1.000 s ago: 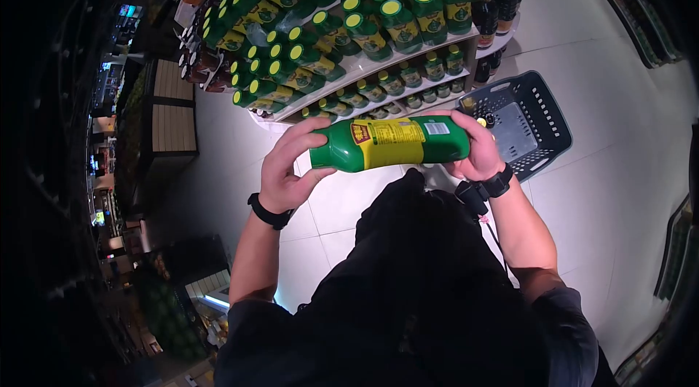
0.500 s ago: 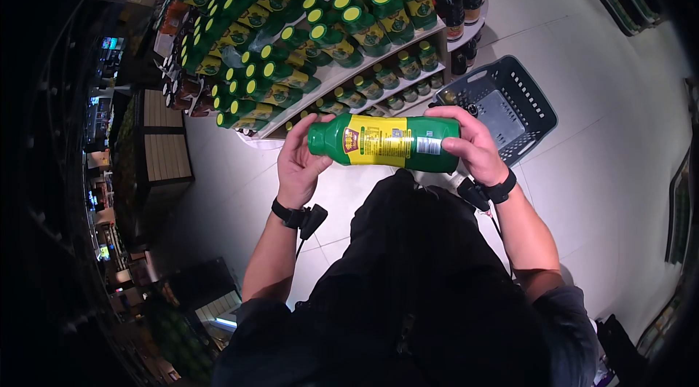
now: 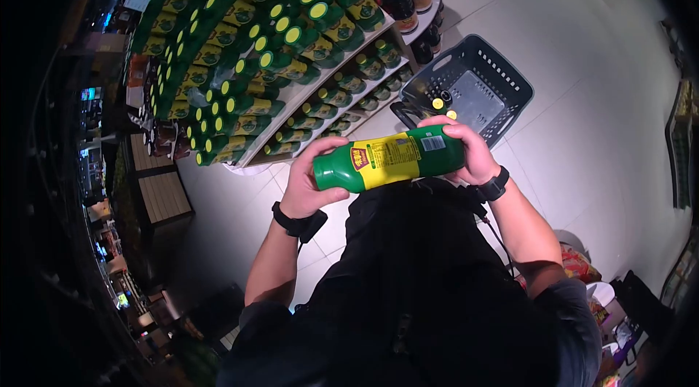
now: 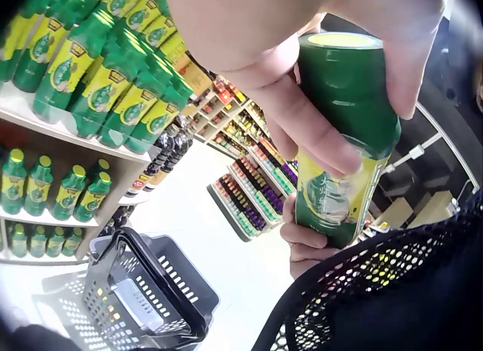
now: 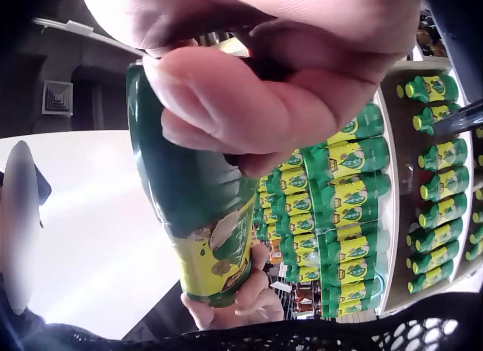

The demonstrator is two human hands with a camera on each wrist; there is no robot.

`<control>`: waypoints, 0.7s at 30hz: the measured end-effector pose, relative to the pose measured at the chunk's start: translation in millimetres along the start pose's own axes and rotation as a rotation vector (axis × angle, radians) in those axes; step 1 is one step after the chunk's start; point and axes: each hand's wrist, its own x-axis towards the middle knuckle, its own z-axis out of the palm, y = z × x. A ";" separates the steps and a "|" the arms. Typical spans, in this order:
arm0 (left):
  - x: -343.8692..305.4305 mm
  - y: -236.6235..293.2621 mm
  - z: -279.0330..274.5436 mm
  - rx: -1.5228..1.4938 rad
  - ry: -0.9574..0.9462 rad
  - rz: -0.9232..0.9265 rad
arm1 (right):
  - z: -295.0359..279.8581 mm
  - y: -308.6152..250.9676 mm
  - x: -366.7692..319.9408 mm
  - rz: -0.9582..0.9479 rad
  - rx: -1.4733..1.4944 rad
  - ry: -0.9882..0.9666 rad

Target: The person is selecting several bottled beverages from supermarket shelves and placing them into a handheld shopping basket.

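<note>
A green plastic bottle [image 3: 393, 161] with a yellow label lies sideways between both hands, in front of the body. Its printed text and barcode face up toward the head camera. My left hand [image 3: 300, 187] grips the cap end, thumb along the near side and fingers over the far side. At the other end, my right hand [image 3: 478, 158] holds the base, with the barcode just beside its fingers. In the left wrist view, the bottle [image 4: 343, 102] shows a picture on its label between the fingers. The right wrist view has the bottle [image 5: 200, 185] partly covered by the thumb and fingers.
Shelves ahead and left carry rows of matching green bottles [image 3: 338, 26]. Dark bottles [image 3: 399, 5] stand at the shelf's end. A grey shopping basket [image 3: 520, 92] sits on the floor beyond the right hand, with yellow-capped items [image 3: 437, 104] inside. Packaged goods [image 3: 582, 270] show at lower right.
The head view has swung, so shelf and basket appear farther left. The bottle has turned and dipped slightly in the hands, which have shifted their grip; the right thumb no longer covers the barcode's edge.
</note>
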 end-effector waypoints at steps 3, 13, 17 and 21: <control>38.0 -1.2 9.8 0.086 -0.128 0.026 | -17.3 -6.9 1.7 0.074 0.079 0.082; 200.4 -43.8 36.1 0.345 -0.311 -0.032 | -95.5 -11.6 39.2 -0.135 0.251 0.536; 264.5 -84.9 46.0 0.179 -0.392 -0.022 | -133.2 1.9 55.6 -0.147 0.367 0.608; 332.7 -94.3 65.7 0.518 -0.574 0.047 | -169.4 19.9 67.0 -0.183 0.445 0.802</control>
